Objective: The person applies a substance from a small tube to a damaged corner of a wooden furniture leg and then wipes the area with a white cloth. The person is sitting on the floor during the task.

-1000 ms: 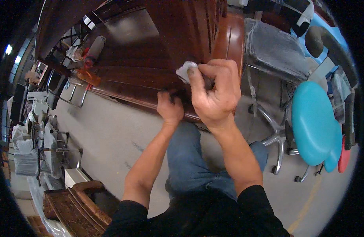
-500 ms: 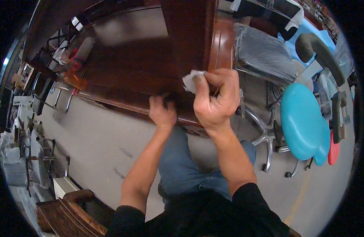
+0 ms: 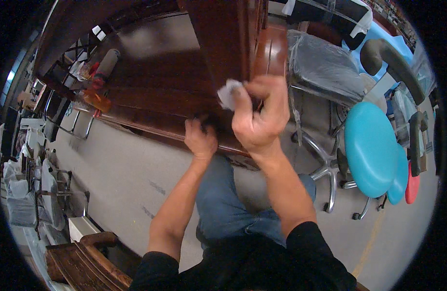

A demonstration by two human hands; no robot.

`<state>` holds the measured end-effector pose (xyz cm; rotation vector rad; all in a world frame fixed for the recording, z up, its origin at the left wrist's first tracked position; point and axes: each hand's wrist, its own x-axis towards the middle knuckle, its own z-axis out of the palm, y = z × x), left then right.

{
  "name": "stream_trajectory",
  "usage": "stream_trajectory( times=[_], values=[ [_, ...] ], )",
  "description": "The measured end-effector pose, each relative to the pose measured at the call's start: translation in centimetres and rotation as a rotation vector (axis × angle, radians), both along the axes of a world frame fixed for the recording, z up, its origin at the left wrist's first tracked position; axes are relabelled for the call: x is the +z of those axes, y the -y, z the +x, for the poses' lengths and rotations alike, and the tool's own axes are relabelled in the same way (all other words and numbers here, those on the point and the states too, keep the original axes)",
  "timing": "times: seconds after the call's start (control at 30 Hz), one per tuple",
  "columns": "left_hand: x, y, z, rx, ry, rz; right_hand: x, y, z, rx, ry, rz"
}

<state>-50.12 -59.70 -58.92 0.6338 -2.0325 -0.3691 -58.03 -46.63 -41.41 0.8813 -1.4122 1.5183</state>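
Note:
A small crumpled white cloth or paper wad (image 3: 228, 94) is pinched between the thumb and fingers of my right hand (image 3: 262, 114), held up in front of the dark, glossy wooden furniture (image 3: 160, 104). My left hand (image 3: 200, 139) is lower and further left, near the furniture's front edge. Its fingers are bent around a small dark shape (image 3: 204, 125), which is too dark to name against the brown wood. A broad upright wooden panel (image 3: 218, 41) rises behind the white wad.
To the right stand a plastic-wrapped chair (image 3: 322, 65) and a turquoise chair cushion (image 3: 371, 148); a chrome wheeled base (image 3: 325, 167) reaches close to my right forearm. An orange-and-grey item (image 3: 97, 99) lies at the furniture's left end. A carved wooden piece (image 3: 83, 264) is at lower left.
My right hand has shifted slightly left and up with the white wad, and it is blurred by motion. My left hand remains nearly in the same place.

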Motion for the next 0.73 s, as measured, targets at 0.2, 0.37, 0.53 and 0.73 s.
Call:
stream_trajectory(
  times=[0.2, 0.37, 0.53, 0.73],
  values=[
    [0.1, -0.3, 0.7, 0.037, 0.069, 0.097, 3.9, 0.5, -0.6, 0.004, -0.071, -0.028],
    [0.7, -0.9, -0.2, 0.017, -0.007, 0.056, -7.0, -1.5, 1.6, 0.009, 0.251, 0.135],
    [0.8, -0.6, 0.4, -0.001, -0.05, 0.03, -0.8, -0.4, -0.1, -0.013, -0.056, 0.062],
    [-0.2, 0.0, 0.3, 0.003, 0.059, 0.057, 4.3, 0.1, -1.1, 0.017, -0.061, -0.027]
  ],
)
